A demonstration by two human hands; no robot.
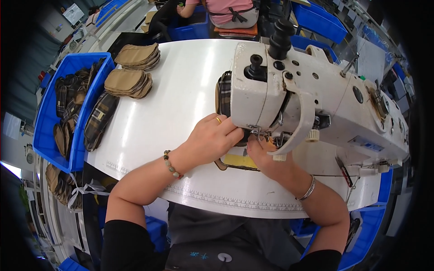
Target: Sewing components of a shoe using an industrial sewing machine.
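A white sewing machine [316, 95] stands over the right half of the white table. Partly under its head lies a plaid fabric piece [223, 97] with a tan edge; the rest of it is hidden by the machine and my hands. My left hand [210, 137] has its fingers bent and closed on the fabric, left of the needle area. Just right of it, my right hand [271, 160] grips the fabric by the presser foot, its fingertips partly covered by the machine. Below the fingers shows a yellow piece [239, 161] with a dark, tan-cornered border.
Two stacks of tan fabric pieces [138, 55] sit at the table's far left. A plaid piece [100, 119] lies beside a blue bin [45, 131] of similar pieces. Thread snips [343, 171] rest to the right. A person in pink [230, 11] sits beyond the table.
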